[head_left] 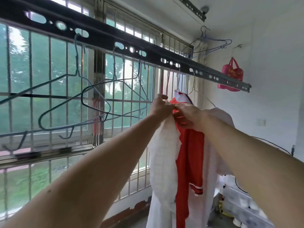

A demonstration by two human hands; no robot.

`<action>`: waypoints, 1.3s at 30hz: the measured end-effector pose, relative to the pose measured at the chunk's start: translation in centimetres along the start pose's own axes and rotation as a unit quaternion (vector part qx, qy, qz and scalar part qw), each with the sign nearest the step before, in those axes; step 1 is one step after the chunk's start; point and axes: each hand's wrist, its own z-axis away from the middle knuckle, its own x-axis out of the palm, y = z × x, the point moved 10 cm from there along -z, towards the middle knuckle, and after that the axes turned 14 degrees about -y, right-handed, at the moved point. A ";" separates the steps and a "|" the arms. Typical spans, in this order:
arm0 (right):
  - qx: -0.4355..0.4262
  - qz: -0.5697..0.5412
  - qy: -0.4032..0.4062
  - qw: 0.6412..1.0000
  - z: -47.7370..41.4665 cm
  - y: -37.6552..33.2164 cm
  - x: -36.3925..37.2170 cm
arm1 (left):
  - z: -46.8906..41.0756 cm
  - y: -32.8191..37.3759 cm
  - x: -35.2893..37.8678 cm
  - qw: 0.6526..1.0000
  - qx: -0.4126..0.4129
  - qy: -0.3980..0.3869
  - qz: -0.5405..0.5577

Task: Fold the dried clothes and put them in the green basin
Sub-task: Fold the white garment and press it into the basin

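1. Hung under the dark rail (115, 41), in the middle of the frame: red top (189, 153) and white cloth (162, 162), up high to dry.
2. Left hand (160, 106) curled tight on the top of the white cloth; right hand (187, 114) gripping the red top just beside it, likely to pull both off.
3. Bare wire hangers (74, 102) at left, nothing on them.
4. No green basin in sight; no folding yet.
5. Yellow writing on the pink bag (232, 74), upper right, too blurred to read.

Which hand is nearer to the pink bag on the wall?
Right. The right hand, on the red garment, is below and left of the pink bag; the left hand, on the white garment, is further left.
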 end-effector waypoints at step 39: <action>-0.133 -0.186 0.033 0.973 -0.2 -6.5 5.9 | 12.0 -2.9 -9.1 0.934 0.133 0.126 -0.306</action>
